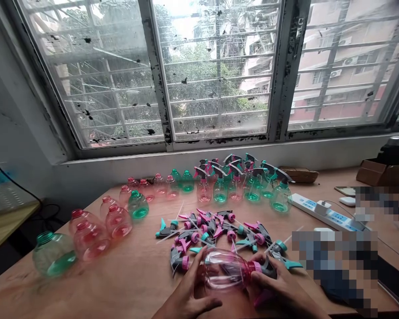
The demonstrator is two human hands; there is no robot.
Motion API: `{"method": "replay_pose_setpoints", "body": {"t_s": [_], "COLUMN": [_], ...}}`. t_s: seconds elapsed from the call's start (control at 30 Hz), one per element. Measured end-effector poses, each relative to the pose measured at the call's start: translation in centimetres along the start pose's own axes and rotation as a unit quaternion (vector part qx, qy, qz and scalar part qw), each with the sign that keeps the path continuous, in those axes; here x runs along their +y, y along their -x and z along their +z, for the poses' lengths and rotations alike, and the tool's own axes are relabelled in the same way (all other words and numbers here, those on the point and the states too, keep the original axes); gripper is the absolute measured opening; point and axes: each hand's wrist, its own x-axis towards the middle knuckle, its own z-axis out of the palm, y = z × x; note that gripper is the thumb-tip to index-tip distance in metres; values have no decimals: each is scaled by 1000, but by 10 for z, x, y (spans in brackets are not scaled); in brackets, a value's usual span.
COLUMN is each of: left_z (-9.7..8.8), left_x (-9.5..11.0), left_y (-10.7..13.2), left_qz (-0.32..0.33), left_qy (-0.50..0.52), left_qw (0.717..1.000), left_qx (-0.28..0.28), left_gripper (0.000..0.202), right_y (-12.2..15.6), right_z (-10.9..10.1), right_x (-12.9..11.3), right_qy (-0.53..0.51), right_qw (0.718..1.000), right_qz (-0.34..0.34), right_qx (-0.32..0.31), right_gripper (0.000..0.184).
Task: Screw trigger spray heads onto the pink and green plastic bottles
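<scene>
A clear pink spray bottle (224, 269) lies sideways in the air between my hands, close to the table's front edge. My left hand (197, 283) is wrapped round its base end. At the neck, my right hand (274, 279) grips the dark grey spray head (268, 267) with its pink collar. The collar sits at the bottle's mouth; whether it is fully tightened cannot be seen. Just beyond my hands lies a pile of loose spray heads (216, 228), grey with pink or teal triggers and thin white tubes.
Open pink bottles (118, 221) and green bottles (53, 254) stand along the left and back. Several bottles with spray heads (252, 190) stand at the back middle. At right are a power strip (329, 212), a cardboard box (384, 172) and blurred-out items. A window rises behind.
</scene>
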Motion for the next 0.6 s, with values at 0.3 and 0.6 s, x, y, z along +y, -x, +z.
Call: {"method": "replay_pose_setpoints", "body": {"t_s": [0.3, 0.6], "left_z": [0, -1], "left_x": [-2, 0], "left_y": [-2, -3], "left_qz": [-6, 45], "left_qy": [38, 1], "left_qw": [999, 999], "left_qx": [26, -15], "left_gripper": [128, 112], "right_y": [1, 2], "right_z": [6, 4], "right_x": [-2, -4], "right_qy": [-38, -23], "right_qw": [999, 999], "right_qz": [28, 23], "right_qx": [-1, 15], "right_gripper": [40, 40]}}
